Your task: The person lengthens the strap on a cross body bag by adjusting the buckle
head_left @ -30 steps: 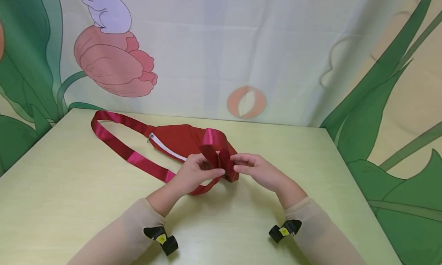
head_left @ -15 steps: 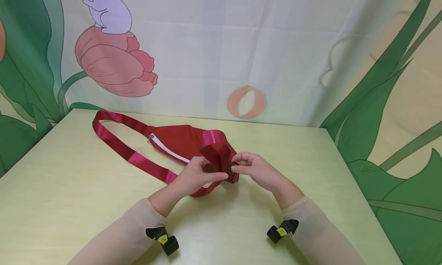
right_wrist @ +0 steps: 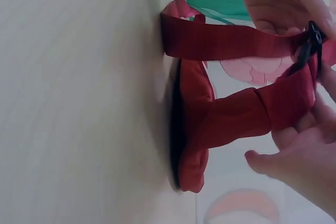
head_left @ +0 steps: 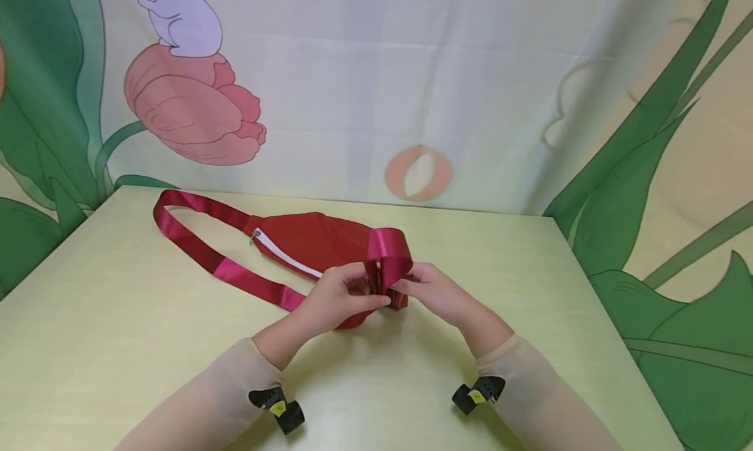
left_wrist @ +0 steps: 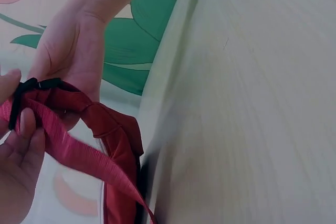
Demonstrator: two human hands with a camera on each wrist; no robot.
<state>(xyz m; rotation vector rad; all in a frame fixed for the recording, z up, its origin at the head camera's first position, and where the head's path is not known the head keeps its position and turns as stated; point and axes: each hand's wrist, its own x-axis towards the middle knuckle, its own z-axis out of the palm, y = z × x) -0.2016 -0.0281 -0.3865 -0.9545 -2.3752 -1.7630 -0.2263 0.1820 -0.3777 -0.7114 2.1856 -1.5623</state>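
Observation:
A red waist bag (head_left: 312, 242) with a white zipper (head_left: 285, 255) lies on the table. Its shiny dark-red strap (head_left: 235, 274) runs in a wide loop to the left. Over the bag's right end, a short loop of strap (head_left: 389, 243) stands up between the hands. My left hand (head_left: 335, 300) pinches the strap beside a black slide buckle (right_wrist: 313, 43). From the other side, my right hand (head_left: 441, 293) grips the strap at the bag's end, its fingers partly behind the webbing (right_wrist: 291, 98). The raised loop hides some fingertips in the head view.
The pale table (head_left: 176, 359) meets a printed curtain (head_left: 500, 111) along its back edge. A small black camera (head_left: 276, 408) sits on the left sleeve and another black camera (head_left: 478, 393) on the right.
The raised strap loop has shifted right and tipped toward me, now covering the buckle seen half a second ago. My right hand has edged left; the bag has stayed in place.

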